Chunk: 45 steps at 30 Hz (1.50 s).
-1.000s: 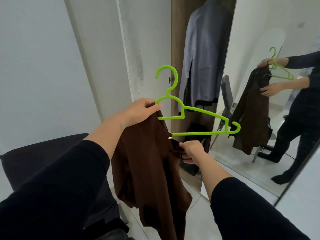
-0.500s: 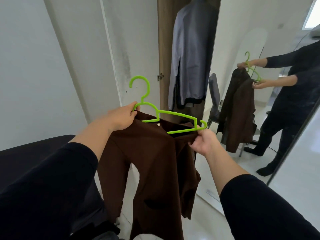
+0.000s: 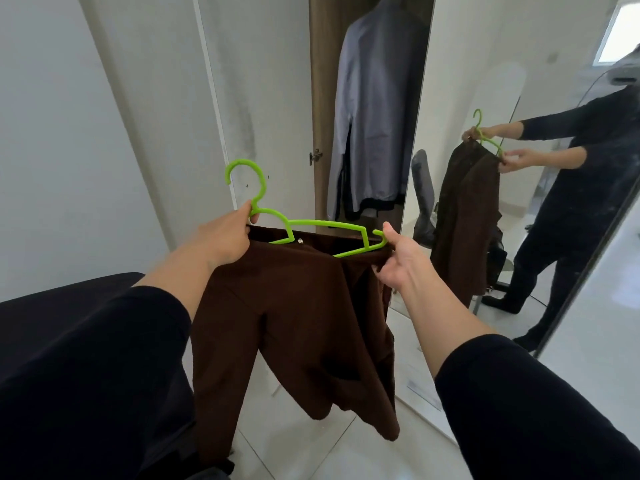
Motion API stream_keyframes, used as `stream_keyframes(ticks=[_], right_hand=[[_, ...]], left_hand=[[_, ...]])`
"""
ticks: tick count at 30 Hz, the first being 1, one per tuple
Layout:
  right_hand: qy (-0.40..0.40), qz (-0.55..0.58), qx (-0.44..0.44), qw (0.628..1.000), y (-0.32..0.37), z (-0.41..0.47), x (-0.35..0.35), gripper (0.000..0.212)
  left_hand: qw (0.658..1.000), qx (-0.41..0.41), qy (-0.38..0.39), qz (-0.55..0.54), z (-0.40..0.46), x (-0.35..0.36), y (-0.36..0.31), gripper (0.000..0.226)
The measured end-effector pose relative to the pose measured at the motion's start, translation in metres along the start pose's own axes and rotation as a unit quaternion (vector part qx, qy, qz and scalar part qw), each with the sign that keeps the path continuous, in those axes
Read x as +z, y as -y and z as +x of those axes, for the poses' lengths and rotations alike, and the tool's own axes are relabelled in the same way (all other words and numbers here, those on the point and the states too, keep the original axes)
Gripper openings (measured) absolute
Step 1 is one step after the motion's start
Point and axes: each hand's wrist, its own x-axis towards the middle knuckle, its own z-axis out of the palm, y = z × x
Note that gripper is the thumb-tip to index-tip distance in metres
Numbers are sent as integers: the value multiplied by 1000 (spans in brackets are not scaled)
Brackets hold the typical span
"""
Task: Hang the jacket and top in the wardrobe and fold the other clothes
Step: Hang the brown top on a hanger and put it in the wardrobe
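A dark brown garment (image 3: pixel 304 317) hangs spread over a bright green plastic hanger (image 3: pixel 311 226), held up in front of the open wardrobe (image 3: pixel 320 98). My left hand (image 3: pixel 225 239) grips the hanger at the base of its hook together with the garment's left shoulder. My right hand (image 3: pixel 398 261) pinches the hanger's right end and the brown cloth there. A small metal button shows near the collar. Inside the wardrobe a grey jacket (image 3: pixel 374 109) hangs from above.
A mirrored wardrobe door (image 3: pixel 519 81) stands open on the right, reflecting a person, the brown garment and a chair. A white door panel (image 3: pixel 249 81) is on the left. A black surface (image 3: pixel 69 292) lies at lower left. White floor tiles (image 3: pixel 311 452) lie below.
The brown garment has been drawn over the hanger's right arm. My right hand moved up from the cloth's front to the hanger's right end, and the garment now hangs spread across the hanger.
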Motion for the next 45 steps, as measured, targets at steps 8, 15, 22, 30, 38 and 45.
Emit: stream_keyframes(ticks=[8,15,22,30,38,45], right_hand=[[-85,-436,-321,837,-8,-1,12,23],[101,-427,-259,861,-12,-20,41,58],[-77,-676,-458,572,8,-14,19,39],[12,-679,-506,532,39,-11,21,21],[-26,-671,-512,535,81,-6,-8,21],[-41,-726,-506,463,110,-9,-14,26]], left_hand=[[994,35,18,106,-3,8,-33,34],[996,-19,-70,43,11,3,-50,33],[993,68,-92,-29,5,-10,-69,38],[983,142,-85,-78,13,2,-100,31],[986,124,-93,-53,26,20,-109,43],[987,98,-123,-29,50,29,-132,38]])
